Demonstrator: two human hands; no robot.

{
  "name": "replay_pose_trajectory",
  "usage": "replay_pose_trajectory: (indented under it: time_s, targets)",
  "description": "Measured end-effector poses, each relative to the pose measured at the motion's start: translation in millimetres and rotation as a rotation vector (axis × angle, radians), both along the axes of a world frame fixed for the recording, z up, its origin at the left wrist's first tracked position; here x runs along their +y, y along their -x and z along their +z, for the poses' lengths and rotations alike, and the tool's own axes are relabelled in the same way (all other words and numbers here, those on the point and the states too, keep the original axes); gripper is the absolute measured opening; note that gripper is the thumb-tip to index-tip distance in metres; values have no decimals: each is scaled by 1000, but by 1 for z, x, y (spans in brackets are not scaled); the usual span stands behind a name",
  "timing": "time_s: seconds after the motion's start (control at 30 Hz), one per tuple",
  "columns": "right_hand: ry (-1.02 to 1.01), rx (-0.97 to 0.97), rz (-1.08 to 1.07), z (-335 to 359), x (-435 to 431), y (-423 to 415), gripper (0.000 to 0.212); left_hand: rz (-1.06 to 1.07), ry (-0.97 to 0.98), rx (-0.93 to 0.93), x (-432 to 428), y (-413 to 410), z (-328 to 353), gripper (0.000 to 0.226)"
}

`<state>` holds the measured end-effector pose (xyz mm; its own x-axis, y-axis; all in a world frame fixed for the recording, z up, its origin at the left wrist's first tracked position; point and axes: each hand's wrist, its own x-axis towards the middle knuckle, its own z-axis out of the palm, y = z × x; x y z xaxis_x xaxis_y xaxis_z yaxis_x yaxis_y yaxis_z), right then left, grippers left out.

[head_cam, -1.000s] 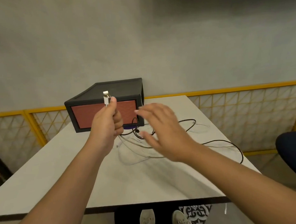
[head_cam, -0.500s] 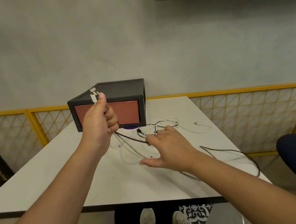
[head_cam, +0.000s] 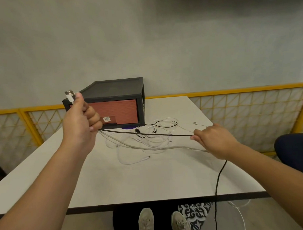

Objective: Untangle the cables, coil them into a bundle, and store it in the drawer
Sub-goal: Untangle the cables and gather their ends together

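a white table [head_cam: 149, 180] bears a black drawer box [head_cam: 115, 99] and tangled cables [head_cam: 155, 140].

A white table [head_cam: 149, 180] stands before a plain grey wall [head_cam: 144, 37], with a yellow-framed lattice railing [head_cam: 250, 101] behind it, a dark blue seat [head_cam: 294, 149] to its right, patterned tile [head_cam: 195, 211] beneath.

I hold a plug [head_cam: 69, 95]: shiny metal tip, white plastic body; black cable [head_cam: 165, 134] matt, clear cable [head_cam: 157, 149] glossy; box [head_cam: 112, 89] matt black plastic, drawer front [head_cam: 119, 109] finely textured; table [head_cam: 132, 181] smooth, matt.
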<state>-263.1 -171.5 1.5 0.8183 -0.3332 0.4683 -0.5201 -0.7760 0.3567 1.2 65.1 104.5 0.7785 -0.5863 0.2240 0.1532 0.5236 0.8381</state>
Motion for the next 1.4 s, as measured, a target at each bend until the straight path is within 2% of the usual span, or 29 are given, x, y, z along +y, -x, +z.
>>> replay_pose_trajectory:
  time_s: [0.1, 0.17, 0.23, 0.3, 0.37, 0.43, 0.47, 0.5, 0.57, 0.67, 0.8, 0.9, 1.03, 1.1, 1.17, 1.3, 1.4]
  targets:
    - [23, 49, -135, 1, -18, 16, 55, -8, -2, 4, -1, 1, -3, 47]
    - [-34, 92, -269, 6, -24, 22, 41, -15, 1, 10, -2, 2, -4, 48]
    - [-172, 87, -389, 11, -30, 28, 39, -19, 3, 18, -3, 1, -5, 48]
    - [-390, 56, -507, 12, -34, 33, 40, -24, -1, 22, -3, -2, -7, 48]
    - [-730, -62, -565, 13, -35, 35, 36, -32, -11, 17, -2, -3, -9, 48]
    - [-1096, -353, -521, 13, -35, 32, 32, -39, -23, 16, -3, -3, -11, 48]
    - [-1224, -522, -506, 13, -34, 31, 30, -40, -28, 18, -3, -2, -11, 48]
    - [-1264, -643, -498, 12, -35, 28, 28, -38, -30, 20, -4, -2, -12, 48]
    - [-1163, -682, -504, 9, -43, 24, 25, -33, -28, 23, -4, -1, -11, 48]
    - [-907, -474, -582, 9, -41, 21, 28, -23, -17, 24, -3, -3, -9, 48]
    - [-723, -92, -651, 5, -30, 23, 37, -8, -41, 18, -2, -7, -8, 48]
    - [-555, 171, -738, 0, -28, 26, 26, -8, -68, 20, -2, -10, -10, 47]
    - [-380, 259, -750, 5, -26, 32, 33, -10, -83, 25, -2, -11, -15, 46]
    - [-390, 349, -705, 5, -26, 31, 29, 0, -91, 32, -2, -13, -18, 45]
    - [-502, 371, -645, -1, -30, 27, 26, 17, -100, 42, -2, -17, -21, 45]
    - [-669, 291, -555, -6, -30, 13, 32, 103, -166, 18, 0, -31, -27, 42]
    - [-667, 259, -519, -4, -25, -1, 42, 213, -258, -55, 1, -44, -34, 29]
